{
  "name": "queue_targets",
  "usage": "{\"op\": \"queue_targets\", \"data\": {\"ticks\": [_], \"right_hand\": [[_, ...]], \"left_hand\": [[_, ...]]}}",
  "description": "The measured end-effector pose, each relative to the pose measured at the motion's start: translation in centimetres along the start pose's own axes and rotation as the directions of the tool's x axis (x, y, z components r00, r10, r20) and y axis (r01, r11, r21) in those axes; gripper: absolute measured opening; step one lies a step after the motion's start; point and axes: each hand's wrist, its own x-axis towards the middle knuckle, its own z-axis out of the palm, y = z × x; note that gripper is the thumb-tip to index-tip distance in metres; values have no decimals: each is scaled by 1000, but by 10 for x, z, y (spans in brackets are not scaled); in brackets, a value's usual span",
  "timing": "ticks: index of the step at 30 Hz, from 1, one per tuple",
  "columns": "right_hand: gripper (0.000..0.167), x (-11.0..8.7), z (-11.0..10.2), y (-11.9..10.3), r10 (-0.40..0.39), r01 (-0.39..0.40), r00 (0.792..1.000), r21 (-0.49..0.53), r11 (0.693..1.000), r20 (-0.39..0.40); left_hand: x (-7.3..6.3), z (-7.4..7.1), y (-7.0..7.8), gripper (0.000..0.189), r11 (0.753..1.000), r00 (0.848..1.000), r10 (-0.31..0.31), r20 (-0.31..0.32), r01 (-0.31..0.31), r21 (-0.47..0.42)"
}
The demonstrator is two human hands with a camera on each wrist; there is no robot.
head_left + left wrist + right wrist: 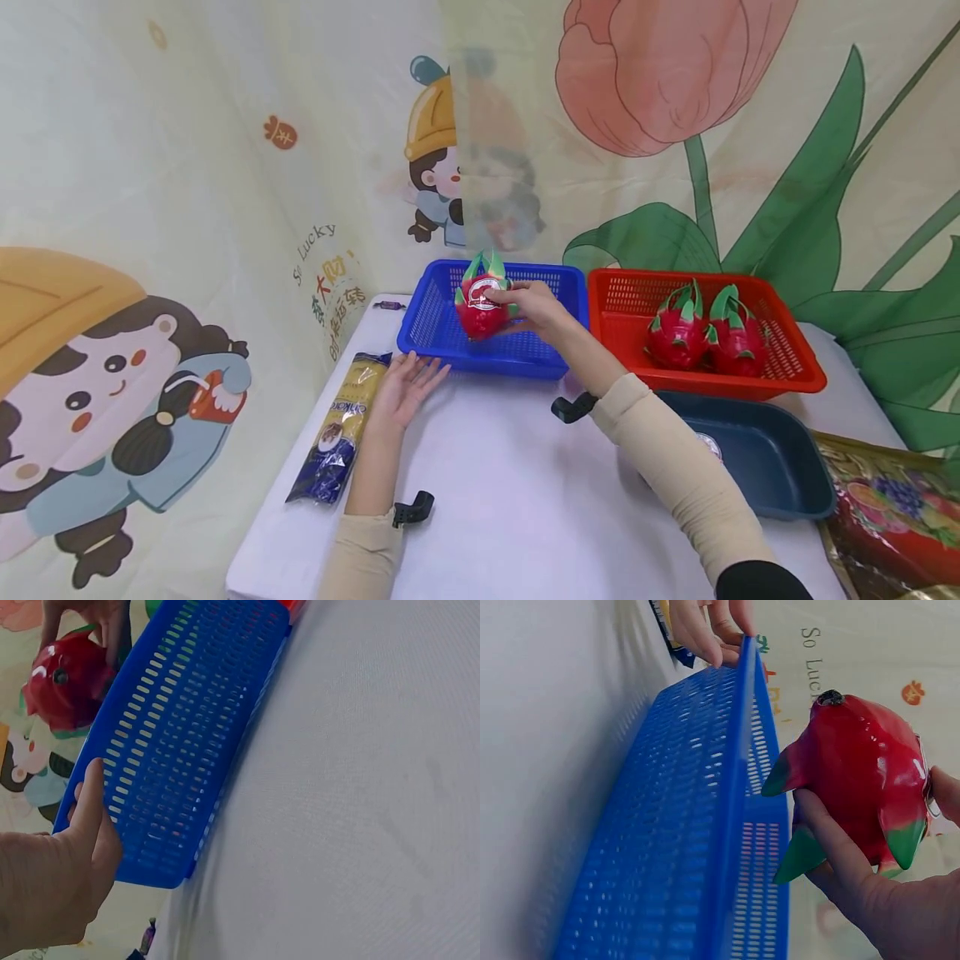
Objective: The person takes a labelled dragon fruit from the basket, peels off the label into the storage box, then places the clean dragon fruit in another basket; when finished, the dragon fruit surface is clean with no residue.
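My right hand [528,305] holds a red dragon fruit [862,769] with green-tipped scales and a round white-and-red label, thumb on the label side and fingers under the other side. The fruit hangs over the blue basket [495,365], above its rim in the right wrist view. At the basket's front left corner is my left hand [408,385], palm up with fingers extended and fingertips right at the rim. Two more dragon fruits [677,329] lie in the red basket [813,379] on the right.
A blue-and-gold packet [337,433] lies left of my left forearm. Behind my right sleeve stands a dark blue tub [795,458] with a round label partly showing. A fruit-printed bag [896,517] is at the right edge. A small purple wrapped item [389,305] lies beside the blue basket.
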Motion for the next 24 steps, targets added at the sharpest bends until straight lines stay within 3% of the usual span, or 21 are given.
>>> {"op": "queue_targets", "data": {"ticks": [7,11,24], "right_hand": [[86,-40,-33,-14,-31,31,999,-17,999,-13],[90,-59,-46,-15,-45,45,999,-15,999,-15],[89,-109,-66,7,-32,32,999,-22,999,-31]], "left_hand": [[3,8,-4,20,1000,999,18,27,-17,-23],[3,8,-4,19,1000,1000,28,1,-27,-12],[3,2,-8,14,999,998,49,-41,-50,-17]]}}
